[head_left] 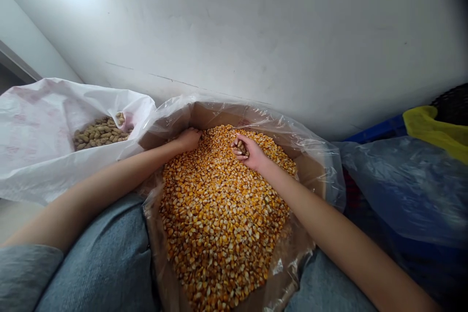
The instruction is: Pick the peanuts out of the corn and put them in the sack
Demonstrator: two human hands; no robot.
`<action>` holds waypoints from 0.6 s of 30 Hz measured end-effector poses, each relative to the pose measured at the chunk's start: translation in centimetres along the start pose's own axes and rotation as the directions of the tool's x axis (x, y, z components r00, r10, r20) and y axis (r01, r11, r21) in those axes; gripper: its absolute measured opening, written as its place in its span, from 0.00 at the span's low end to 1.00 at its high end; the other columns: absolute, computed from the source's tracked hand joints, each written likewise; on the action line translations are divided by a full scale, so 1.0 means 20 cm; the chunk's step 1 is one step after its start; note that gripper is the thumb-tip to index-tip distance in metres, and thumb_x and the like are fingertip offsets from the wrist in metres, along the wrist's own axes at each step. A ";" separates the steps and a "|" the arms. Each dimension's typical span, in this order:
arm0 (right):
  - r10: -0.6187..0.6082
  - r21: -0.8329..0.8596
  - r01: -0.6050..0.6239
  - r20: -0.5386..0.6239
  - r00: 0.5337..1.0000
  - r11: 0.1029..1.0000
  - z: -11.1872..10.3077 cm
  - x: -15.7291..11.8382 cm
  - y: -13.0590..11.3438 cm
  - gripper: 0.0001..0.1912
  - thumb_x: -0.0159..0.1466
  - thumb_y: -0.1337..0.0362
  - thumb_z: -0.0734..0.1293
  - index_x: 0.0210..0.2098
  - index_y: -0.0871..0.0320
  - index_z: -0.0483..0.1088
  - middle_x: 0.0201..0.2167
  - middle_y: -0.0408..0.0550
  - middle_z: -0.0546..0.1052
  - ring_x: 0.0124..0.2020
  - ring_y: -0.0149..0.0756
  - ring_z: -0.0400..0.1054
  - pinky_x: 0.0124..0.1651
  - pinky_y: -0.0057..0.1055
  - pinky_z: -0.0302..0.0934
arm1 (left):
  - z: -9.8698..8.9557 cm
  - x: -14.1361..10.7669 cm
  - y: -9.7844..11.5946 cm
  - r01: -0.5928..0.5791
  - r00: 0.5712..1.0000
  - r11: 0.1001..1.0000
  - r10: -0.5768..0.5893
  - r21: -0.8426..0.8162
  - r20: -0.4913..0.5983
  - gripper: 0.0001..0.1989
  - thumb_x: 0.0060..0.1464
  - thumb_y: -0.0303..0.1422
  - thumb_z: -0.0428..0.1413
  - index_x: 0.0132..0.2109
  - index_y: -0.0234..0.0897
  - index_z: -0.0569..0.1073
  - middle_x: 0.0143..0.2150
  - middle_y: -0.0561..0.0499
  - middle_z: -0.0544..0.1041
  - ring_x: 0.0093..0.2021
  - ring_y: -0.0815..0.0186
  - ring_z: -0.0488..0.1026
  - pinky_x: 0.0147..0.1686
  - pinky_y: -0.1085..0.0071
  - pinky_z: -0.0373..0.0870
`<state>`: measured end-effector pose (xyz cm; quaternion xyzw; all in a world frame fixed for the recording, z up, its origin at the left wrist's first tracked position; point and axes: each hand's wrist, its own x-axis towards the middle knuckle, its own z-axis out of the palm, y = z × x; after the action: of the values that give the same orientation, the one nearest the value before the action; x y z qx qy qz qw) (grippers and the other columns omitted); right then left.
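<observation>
Dried corn kernels [223, 204] lie heaped in a box lined with clear plastic [310, 170], which stands between my knees. My right hand [252, 152] is above the far part of the heap, its fingers curled around several brown peanuts [241, 148] in their shells. At the far left edge of the kernels rests my left hand [189, 139], back upward and fingers curled down. Whatever those fingers hold, if anything, is hidden. More unshelled peanuts [100, 132] lie in a white sack [36, 126] left of the box.
A pale wall [256, 34] rises directly behind the box and the sack. On the right are a sheet of clear plastic [409, 180], yellow mesh [435, 131] and a blue crate edge [376, 128]. My denim-covered legs [106, 258] flank the box.
</observation>
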<state>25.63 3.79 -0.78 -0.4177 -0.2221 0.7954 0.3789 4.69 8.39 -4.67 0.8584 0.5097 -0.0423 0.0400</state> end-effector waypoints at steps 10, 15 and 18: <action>0.025 -0.050 -0.025 -0.013 1.000 0.998 0.01 -0.02 0.01 0.09 0.53 0.64 0.61 0.19 0.61 0.60 0.16 0.40 0.65 0.11 0.19 0.51 0.09 0.15 0.35 | -0.10 0.01 0.04 0.074 0.953 0.644 0.180 -0.762 0.245 0.21 0.44 0.32 0.46 0.48 0.32 0.64 0.47 0.47 0.69 0.44 0.64 0.66 0.42 0.74 0.61; -0.031 -0.040 0.030 -0.028 0.999 0.999 -0.01 0.00 0.00 0.08 0.52 0.63 0.62 0.20 0.61 0.60 0.16 0.40 0.65 0.11 0.19 0.52 0.10 0.15 0.36 | -0.12 0.03 0.00 0.017 1.000 0.553 -0.026 -0.833 0.003 0.20 0.48 0.35 0.44 0.47 0.31 0.64 0.46 0.46 0.69 0.44 0.64 0.66 0.44 0.70 0.60; -0.024 -0.047 0.022 -0.040 0.999 0.999 -0.01 0.00 0.00 0.09 0.52 0.63 0.61 0.20 0.61 0.60 0.15 0.39 0.64 0.11 0.19 0.51 0.10 0.16 0.36 | -0.02 0.06 0.01 0.017 0.997 0.648 -0.068 -0.761 -0.036 0.23 0.49 0.35 0.43 0.51 0.27 0.61 0.52 0.43 0.63 0.51 0.63 0.59 0.51 0.71 0.52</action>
<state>25.82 3.83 -1.03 -0.4400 -0.2377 0.7768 0.3827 5.54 9.42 -4.41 0.7513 0.5015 0.2006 0.3791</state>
